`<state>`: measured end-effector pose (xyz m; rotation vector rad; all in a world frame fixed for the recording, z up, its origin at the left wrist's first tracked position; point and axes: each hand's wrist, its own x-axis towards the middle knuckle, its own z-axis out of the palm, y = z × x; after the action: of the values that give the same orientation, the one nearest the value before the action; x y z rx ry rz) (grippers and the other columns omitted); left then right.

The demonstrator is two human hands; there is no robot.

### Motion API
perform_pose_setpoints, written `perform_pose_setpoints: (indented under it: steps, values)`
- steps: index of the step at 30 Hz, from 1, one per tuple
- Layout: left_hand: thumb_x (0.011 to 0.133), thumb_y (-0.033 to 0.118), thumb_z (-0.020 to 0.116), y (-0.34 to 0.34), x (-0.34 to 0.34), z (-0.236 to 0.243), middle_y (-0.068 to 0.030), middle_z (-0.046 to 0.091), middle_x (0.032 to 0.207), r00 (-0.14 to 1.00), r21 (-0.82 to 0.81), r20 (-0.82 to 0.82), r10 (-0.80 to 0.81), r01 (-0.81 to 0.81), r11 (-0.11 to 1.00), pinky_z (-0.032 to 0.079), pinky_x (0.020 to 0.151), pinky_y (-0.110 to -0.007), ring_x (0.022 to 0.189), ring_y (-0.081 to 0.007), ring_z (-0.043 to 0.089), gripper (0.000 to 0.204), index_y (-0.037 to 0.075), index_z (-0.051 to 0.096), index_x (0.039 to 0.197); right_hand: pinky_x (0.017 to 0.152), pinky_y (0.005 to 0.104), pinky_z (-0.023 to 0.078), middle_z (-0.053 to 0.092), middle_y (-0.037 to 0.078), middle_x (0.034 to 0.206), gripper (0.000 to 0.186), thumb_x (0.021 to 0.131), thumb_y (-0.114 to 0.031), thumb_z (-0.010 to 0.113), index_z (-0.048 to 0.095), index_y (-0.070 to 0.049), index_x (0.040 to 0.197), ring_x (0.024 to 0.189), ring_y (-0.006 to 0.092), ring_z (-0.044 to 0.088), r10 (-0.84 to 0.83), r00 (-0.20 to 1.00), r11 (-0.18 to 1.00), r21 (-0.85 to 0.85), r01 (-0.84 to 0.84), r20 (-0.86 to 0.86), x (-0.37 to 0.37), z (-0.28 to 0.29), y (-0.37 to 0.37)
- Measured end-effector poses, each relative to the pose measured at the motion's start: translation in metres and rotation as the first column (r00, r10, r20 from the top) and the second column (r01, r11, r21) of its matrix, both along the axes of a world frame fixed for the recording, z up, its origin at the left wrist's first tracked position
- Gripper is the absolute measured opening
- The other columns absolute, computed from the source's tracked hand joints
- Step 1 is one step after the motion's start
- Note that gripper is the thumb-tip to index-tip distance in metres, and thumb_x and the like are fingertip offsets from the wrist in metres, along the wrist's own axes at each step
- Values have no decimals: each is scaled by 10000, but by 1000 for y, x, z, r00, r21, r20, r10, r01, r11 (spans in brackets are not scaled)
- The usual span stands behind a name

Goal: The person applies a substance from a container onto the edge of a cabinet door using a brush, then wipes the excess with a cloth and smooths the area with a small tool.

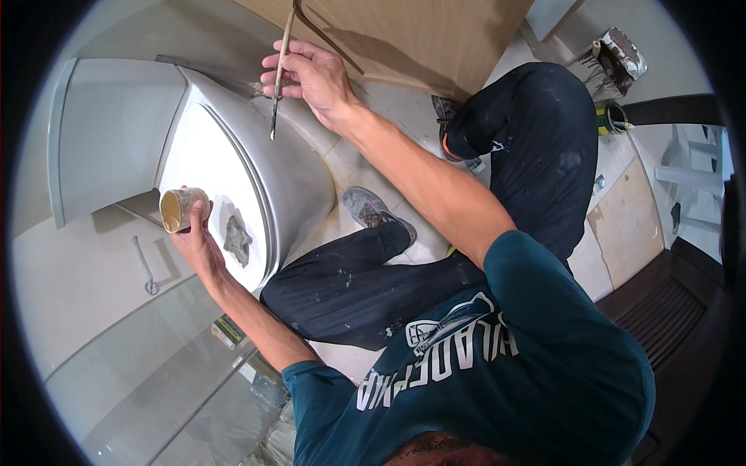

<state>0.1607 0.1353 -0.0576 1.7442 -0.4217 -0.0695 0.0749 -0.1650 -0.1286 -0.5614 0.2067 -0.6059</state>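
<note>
My left hand point(196, 233) grips a small round yellowish container point(179, 210), held over the white toilet lid point(203, 167). A grey blob of putty-like stuff point(237, 241) sits on the lid just right of that hand. Above the back of the toilet point(299, 175), my right hand point(315, 76) pinches a thin stick-like brush point(280, 66), its tip pointing down. I crouch beside the toilet in dark stained trousers point(365, 287) and grey shoes point(377, 213).
A wooden panel point(420, 35) stands behind the toilet. Small tins point(614, 116) and a box of bits point(619, 56) lie at the upper right. A metal tool point(145, 268) lies on the pale surface at left, and a glass panel point(148, 388) fills the lower left.
</note>
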Motion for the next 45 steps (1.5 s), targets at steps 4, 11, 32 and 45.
perform_pose_setpoints:
  steps: [4,11,32,45]
  values:
    - [885,65,789,1,1,-1,-169,587,1375,1000,-13,2,6,-6,1000,586,928,-390,1188,-255,618,614,-23,491,1414,853,411,641,657,206,1178,414,1011,-109,553,504,78,1377,996,267,698,6,999,1000,14,-5,-45,0,-2,1]
    - [884,54,779,1,1,0,-173,587,1375,1000,-10,-9,13,-13,1000,589,931,-392,1189,-259,620,607,-27,492,1412,851,405,647,666,209,1155,413,1019,-120,549,501,86,1374,970,276,714,-57,995,994,-94,64,79,0,6,1]
    - [892,72,779,3,1,1,-181,585,1385,1000,-21,-2,14,-14,1000,588,944,-409,1212,-278,616,619,-38,487,1427,872,393,636,670,203,1191,334,1016,-66,508,516,60,1325,1030,280,723,-78,931,982,-187,11,-355,17,-73,-5]
    - [884,102,794,2,1,1,-181,583,1394,1000,-4,-13,6,-6,1000,569,955,-407,1229,-275,603,640,-40,486,1426,835,378,645,697,181,1154,305,1012,-78,554,575,71,1278,986,255,733,-75,932,978,-208,-1,-356,20,-63,-12]
